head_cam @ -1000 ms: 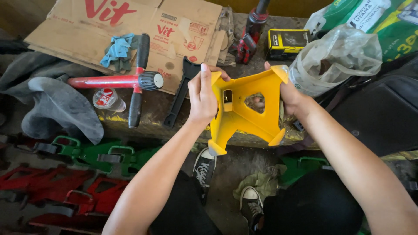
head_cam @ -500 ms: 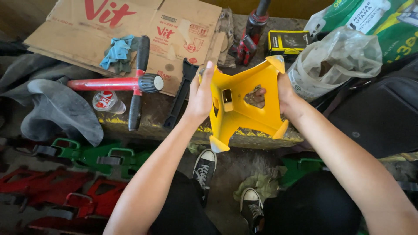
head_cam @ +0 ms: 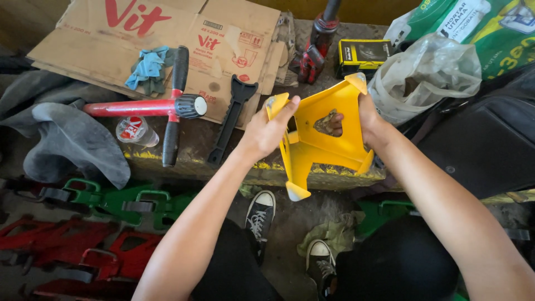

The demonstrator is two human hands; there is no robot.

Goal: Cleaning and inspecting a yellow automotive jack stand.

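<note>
Gripping a yellow metal bracket (head_cam: 320,139) at the centre of the view, the left hand (head_cam: 267,131) curls its fingers tightly round the bracket's 9 o'clock edge while the right hand (head_cam: 365,120) clasps the 3 o'clock edge, fingers showing through its cut-out. At 10 o'clock, on a worn workbench (head_cam: 195,145), lie a red-handled tool (head_cam: 145,107), a black lever (head_cam: 231,117) and flattened cardboard (head_cam: 111,39); a plastic bag (head_cam: 429,75) sits at 2 o'clock.
</note>
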